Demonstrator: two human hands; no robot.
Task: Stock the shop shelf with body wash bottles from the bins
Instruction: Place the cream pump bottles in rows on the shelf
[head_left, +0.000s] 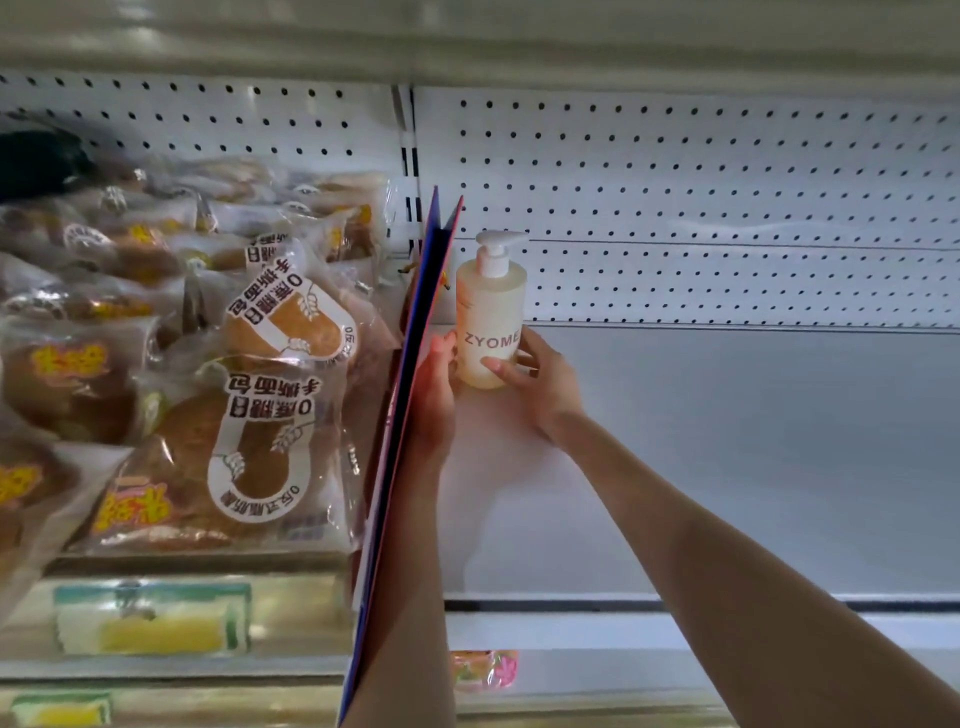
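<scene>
A pale yellow body wash bottle (488, 312) with a white pump top and the word ZYOME stands upright at the far left of the white shelf (727, 457), close to the pegboard back wall. My left hand (434, 395) touches its left side, squeezed between the bottle and a blue divider. My right hand (540, 384) wraps its lower right side, thumb across the front. Both arms reach up from the bottom of the view.
A tall blue divider panel (410, 395) with a red edge stands on edge just left of the bottle. Left of it, bagged bread packets (249, 405) pile up on the neighbouring shelf. Price tags (150, 618) line the shelf fronts below.
</scene>
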